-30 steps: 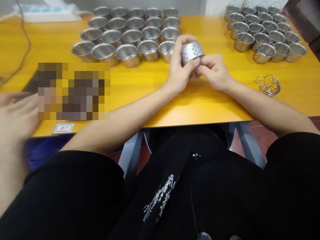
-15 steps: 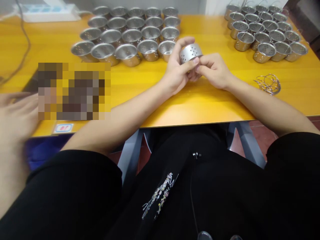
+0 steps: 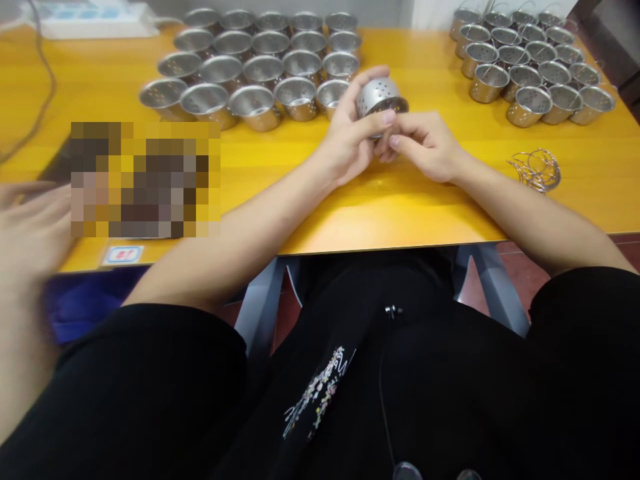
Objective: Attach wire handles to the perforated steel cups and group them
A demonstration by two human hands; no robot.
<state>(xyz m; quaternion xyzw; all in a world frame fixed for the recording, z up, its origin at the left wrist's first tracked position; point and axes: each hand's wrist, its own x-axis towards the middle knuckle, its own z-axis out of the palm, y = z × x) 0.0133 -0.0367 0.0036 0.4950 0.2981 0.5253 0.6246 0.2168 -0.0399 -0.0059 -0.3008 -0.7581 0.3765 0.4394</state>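
A perforated metal cup is tilted in my left hand, its dark open mouth turned toward me and to the right. The fingers of that hand wrap round the cup's far side, with the thumb along the rim. Close against the rim is my right hand, its thumb and fingers pinched together. Whatever lies between those fingertips is too small or hidden to make out. To the right of my right forearm, a loose pile of bent wire handles rests on the yellow table.
Rows of perforated metal cups stand at the back left. More cups with wire handles are grouped at the back right. At the left are another person's hand, a blurred-out patch, a label and a white power strip.
The cup has turned in my left hand, so its open mouth now faces more toward me. My right hand has shifted only slightly at the rim.
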